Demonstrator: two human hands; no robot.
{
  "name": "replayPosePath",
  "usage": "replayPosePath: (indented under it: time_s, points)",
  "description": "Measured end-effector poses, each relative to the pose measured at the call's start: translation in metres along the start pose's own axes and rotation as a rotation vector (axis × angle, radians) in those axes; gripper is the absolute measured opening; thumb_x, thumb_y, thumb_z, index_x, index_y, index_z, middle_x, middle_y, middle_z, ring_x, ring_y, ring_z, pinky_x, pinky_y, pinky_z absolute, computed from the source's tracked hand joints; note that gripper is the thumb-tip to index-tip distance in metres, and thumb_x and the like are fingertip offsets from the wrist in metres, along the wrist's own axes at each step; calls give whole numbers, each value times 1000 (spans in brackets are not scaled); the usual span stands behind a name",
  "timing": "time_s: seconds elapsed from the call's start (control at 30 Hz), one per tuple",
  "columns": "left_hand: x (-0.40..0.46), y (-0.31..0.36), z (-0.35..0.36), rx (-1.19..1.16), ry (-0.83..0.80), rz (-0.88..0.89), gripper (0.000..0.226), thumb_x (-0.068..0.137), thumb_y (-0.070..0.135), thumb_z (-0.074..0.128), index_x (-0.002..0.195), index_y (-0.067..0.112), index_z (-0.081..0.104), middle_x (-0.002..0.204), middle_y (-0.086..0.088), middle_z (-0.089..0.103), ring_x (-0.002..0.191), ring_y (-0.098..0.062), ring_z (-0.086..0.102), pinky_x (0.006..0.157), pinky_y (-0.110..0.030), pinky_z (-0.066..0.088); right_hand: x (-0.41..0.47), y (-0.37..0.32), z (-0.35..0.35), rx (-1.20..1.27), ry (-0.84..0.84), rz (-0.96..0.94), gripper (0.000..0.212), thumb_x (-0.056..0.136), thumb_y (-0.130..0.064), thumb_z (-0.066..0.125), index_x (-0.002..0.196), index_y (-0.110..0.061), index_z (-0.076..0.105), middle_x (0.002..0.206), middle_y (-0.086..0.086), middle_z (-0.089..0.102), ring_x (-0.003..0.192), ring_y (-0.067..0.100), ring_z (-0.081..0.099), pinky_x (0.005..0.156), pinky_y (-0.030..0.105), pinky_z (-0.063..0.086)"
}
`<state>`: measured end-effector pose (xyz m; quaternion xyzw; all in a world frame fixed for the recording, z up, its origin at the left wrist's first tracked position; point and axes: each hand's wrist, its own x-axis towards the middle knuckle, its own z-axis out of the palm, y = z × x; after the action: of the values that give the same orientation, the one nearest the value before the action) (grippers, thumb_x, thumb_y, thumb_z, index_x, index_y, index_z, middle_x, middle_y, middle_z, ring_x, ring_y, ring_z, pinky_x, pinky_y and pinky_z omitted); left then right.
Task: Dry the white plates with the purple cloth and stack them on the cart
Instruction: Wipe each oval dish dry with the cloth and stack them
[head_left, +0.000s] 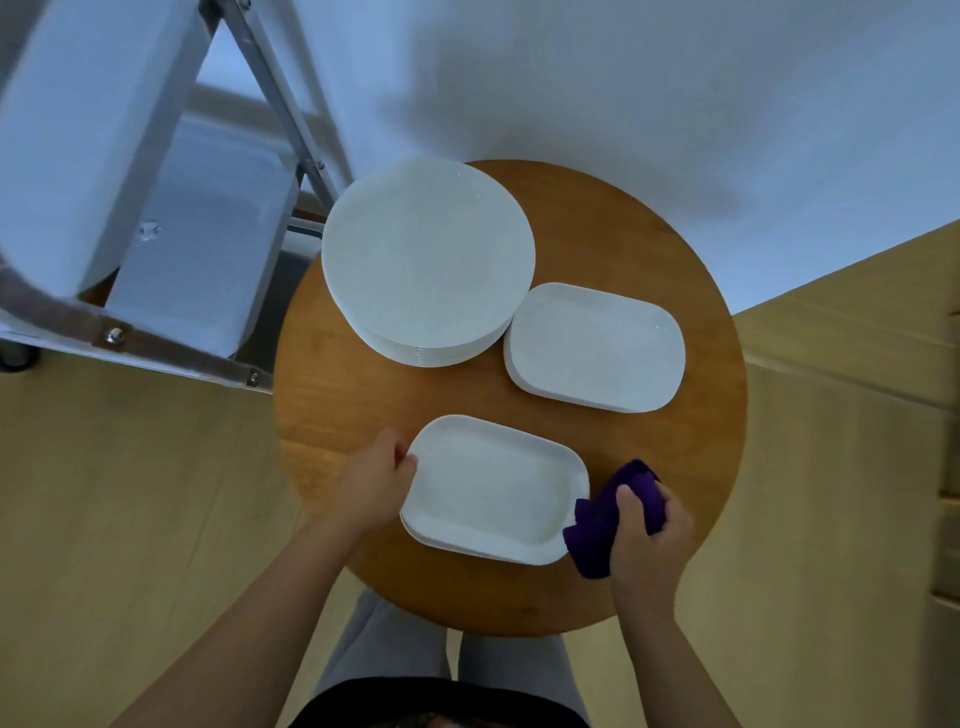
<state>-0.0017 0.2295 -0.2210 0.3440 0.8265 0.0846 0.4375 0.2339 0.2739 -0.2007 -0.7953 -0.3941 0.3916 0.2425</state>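
A round wooden table (597, 249) carries three groups of white plates. Nearest me lies a small stack of rectangular plates (488, 488). My left hand (376, 480) grips its left edge, thumb on the rim. My right hand (652, 525) holds the bunched purple cloth (597, 535) against the stack's right corner. A tall stack of round plates (426, 254) stands at the far left of the table. Another pile of rectangular plates (595, 345) sits at the right. The cart (156, 208) with white shelves stands at the left.
The cart's metal frame (171, 353) runs close to the table's left edge. A white wall rises behind the table. Wooden flooring surrounds it, and a pale wooden cabinet (945, 467) stands at the far right. My legs are under the table's near edge.
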Motion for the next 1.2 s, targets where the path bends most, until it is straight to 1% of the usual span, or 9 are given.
replayPosePath:
  time_s: [0.17, 0.3, 0.37, 0.47, 0.57, 0.77, 0.87, 1.0, 1.2]
  points:
    - [-9, 18, 6, -456, 59, -122, 31, 94, 45, 47, 86, 15, 46, 80, 2, 50, 71, -9, 47, 62, -24, 41, -9, 6, 9, 69, -28, 94, 26, 65, -33, 52, 91, -36, 56, 97, -8, 59, 97, 24, 57, 83, 53, 52]
    - [-12, 26, 18, -570, -73, -156, 44, 95, 56, 33, 112, 21, 53, 104, 7, 56, 98, -13, 53, 84, -33, 42, -17, 7, 21, -50, -12, 123, 58, 71, -36, 44, 126, -19, 54, 127, 7, 53, 117, 28, 47, 98, 52, 43]
    - [-14, 28, 20, -698, -140, -221, 53, 92, 61, 31, 118, 22, 56, 113, 2, 60, 105, -18, 56, 90, -37, 46, -19, 6, 27, -162, -3, 116, 55, 84, -37, 44, 136, -18, 45, 143, 11, 40, 131, 31, 34, 107, 53, 32]
    - [-22, 28, 22, -783, -129, -239, 44, 93, 59, 30, 111, 29, 57, 111, -1, 62, 102, -20, 58, 87, -40, 50, -20, 4, 36, -404, -15, 129, 51, 97, -32, 42, 145, -21, 30, 155, 12, 18, 141, 35, 12, 114, 54, 15]
    - [-32, 28, 27, -817, -79, -220, 32, 94, 56, 30, 101, 35, 54, 103, 5, 61, 99, -15, 56, 88, -40, 49, -22, -9, 49, -589, -41, 132, 55, 98, -40, 35, 148, -25, 19, 157, 10, 8, 143, 35, 3, 111, 56, 12]
    - [-52, 38, 13, -945, 32, -192, 38, 96, 50, 29, 100, 27, 59, 92, 4, 64, 87, -13, 61, 64, -25, 48, -39, -39, 71, -824, -87, -103, 58, 100, -43, 26, 151, -18, 11, 158, 9, 7, 143, 32, 11, 107, 51, 28]
    - [-58, 47, 5, -906, 36, -177, 36, 97, 49, 27, 90, 29, 55, 86, 3, 61, 78, -11, 58, 56, -22, 44, -52, -51, 81, -738, -35, -270, 49, 96, -34, 43, 138, -9, 44, 142, 17, 45, 125, 38, 46, 88, 54, 46]
    - [-68, 57, -6, -928, 17, -49, 47, 89, 58, 25, 101, 30, 62, 93, 1, 69, 89, -13, 65, 77, -28, 53, -82, -77, 83, -745, -148, -550, 50, 90, -36, 33, 116, -9, 66, 120, 14, 64, 101, 34, 64, 69, 45, 54]
    - [-78, 77, -36, -1008, -51, -74, 50, 93, 59, 29, 108, 25, 63, 105, -3, 71, 100, -19, 66, 94, -39, 51, -95, -87, 57, -569, -233, -958, 55, 101, -37, 15, 114, -24, 67, 124, -4, 63, 113, 18, 54, 87, 32, 44]
